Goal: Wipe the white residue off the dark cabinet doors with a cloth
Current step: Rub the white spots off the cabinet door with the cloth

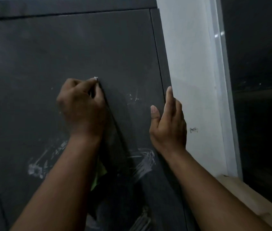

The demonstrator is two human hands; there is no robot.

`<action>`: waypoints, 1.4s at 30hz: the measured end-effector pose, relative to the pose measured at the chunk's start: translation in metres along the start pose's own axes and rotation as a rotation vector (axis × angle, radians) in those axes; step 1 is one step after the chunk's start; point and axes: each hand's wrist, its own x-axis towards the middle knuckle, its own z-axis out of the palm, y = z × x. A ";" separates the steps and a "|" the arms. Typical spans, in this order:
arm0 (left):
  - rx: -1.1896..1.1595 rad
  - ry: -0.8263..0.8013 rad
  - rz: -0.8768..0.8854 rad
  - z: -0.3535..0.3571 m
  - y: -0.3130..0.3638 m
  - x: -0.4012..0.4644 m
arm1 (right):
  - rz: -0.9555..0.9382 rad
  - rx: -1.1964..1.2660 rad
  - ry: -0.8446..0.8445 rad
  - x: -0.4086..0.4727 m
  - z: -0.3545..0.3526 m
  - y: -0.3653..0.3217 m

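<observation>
Dark, matte and rigid, the cabinet door (85,47) should take firm rubbing. The left hand (81,105) is curled, pinching something small and whitish at mid-panel; a yellow-green cloth (99,174) hangs limp beneath its wrist. The right hand (168,120) lies flat with straight fingers on the door's right edge. White residue (142,162) streaks the lower panel; a white wall (190,72) adjoins.

no readable text, one small illegible dark scribble on the white wall (193,129)

One head-worn camera faces the dark cabinet door (81,47) close up, angled slightly down.
</observation>
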 end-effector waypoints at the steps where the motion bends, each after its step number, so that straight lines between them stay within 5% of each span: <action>1: 0.017 -0.015 0.041 0.003 0.002 -0.003 | -0.030 0.001 0.038 -0.003 0.003 0.002; 10: 0.083 -0.257 0.245 0.006 0.010 -0.069 | -0.038 0.044 0.124 -0.008 0.011 0.015; 16: 0.113 -0.141 0.173 0.011 0.019 -0.020 | 0.044 -0.019 0.118 -0.012 0.010 0.019; 24: 0.152 -0.318 0.393 0.013 0.026 -0.078 | 0.066 -0.010 0.106 -0.012 0.009 0.018; 32: 0.130 -0.125 0.151 0.014 0.026 -0.023 | 0.089 0.014 0.114 -0.013 0.009 0.018; 42: 0.112 -0.285 0.325 0.020 0.032 -0.083 | 0.077 0.026 0.097 -0.013 0.006 0.019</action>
